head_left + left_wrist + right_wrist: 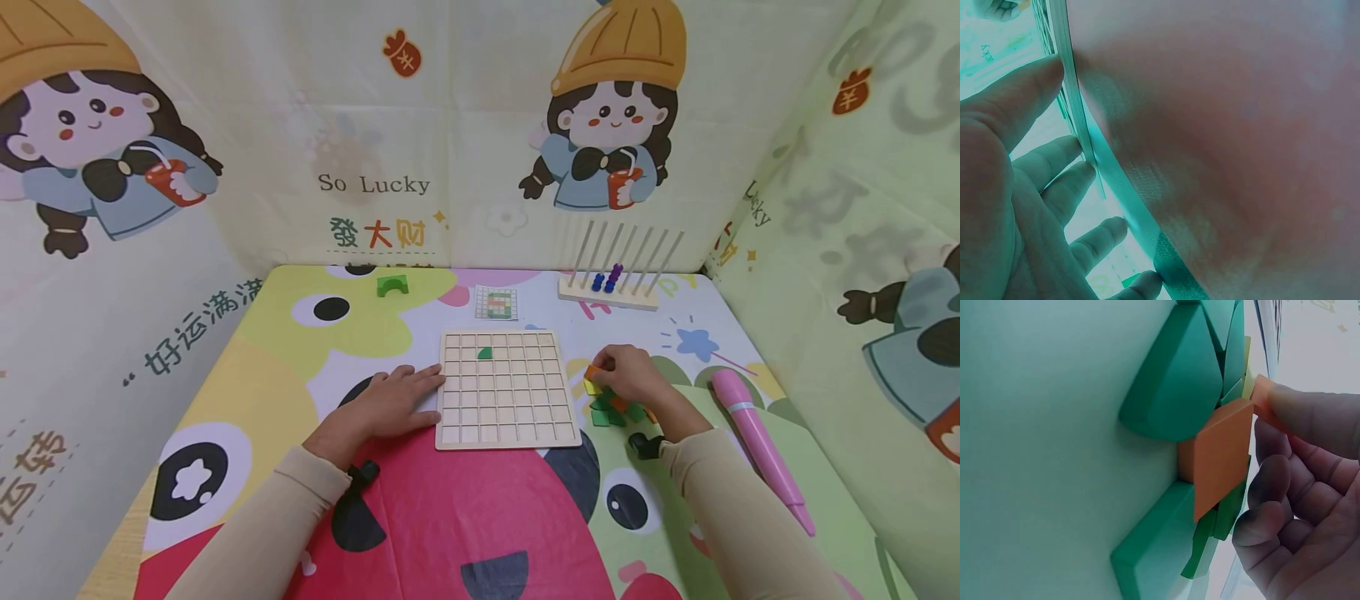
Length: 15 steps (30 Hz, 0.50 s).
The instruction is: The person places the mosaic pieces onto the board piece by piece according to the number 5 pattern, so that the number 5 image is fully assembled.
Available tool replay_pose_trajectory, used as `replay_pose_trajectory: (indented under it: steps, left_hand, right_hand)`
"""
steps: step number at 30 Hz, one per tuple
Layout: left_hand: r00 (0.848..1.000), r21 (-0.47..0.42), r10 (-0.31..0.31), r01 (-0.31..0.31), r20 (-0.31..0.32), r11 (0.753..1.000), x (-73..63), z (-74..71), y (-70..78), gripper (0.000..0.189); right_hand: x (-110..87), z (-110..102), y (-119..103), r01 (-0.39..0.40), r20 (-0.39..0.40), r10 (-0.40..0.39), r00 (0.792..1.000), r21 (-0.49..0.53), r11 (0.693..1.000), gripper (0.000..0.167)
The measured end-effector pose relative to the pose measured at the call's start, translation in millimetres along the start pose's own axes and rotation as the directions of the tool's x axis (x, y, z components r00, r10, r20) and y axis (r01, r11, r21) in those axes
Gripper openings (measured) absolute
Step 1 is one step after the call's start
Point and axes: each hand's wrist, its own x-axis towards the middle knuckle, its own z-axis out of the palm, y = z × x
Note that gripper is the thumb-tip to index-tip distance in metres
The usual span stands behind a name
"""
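Observation:
A square wooden grid board (pixel 507 412) lies flat in the middle of the table, with one green rounded tile (pixel 485 354) in a cell of its upper part. My left hand (pixel 392 403) rests beside the board, its spread fingers touching the left edge. To the right of the board, my right hand (pixel 636 375) pinches an orange tile (pixel 1262 397) between thumb and finger. Below that hand is a small pile of tiles: green tiles (pixel 1175 378), another orange tile (pixel 1219 456) and a yellow tile (pixel 592 387). The hand partly covers the pile in the head view.
Behind the board lies a card (pixel 497 303) printed with a coloured grid pattern. A peg rack (pixel 607 295) with blue and purple beads stands at the back right. A green arch block (pixel 392 286) is at the back left, and a pink pen-shaped object (pixel 761 446) lies far right.

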Motion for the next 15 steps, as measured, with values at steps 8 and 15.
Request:
replay_pose_trajectory:
  steps: [8, 15]
  left_hand:
    - [1.000, 0.000, 0.009, -0.009, -0.006, 1.000, -0.5, 0.4, -1.6, 0.074]
    - [1.000, -0.005, 0.012, -0.012, 0.001, 1.000, -0.4, 1.0, -1.0, 0.074]
  right_hand:
    - [3.2, 0, -10, -0.008, -0.019, 0.009, 1.000, 0.041, 0.999, 0.020]
    - [8.5, 5, -18, 0.040, -0.049, -0.037, 0.998, 0.057, 0.998, 0.020]
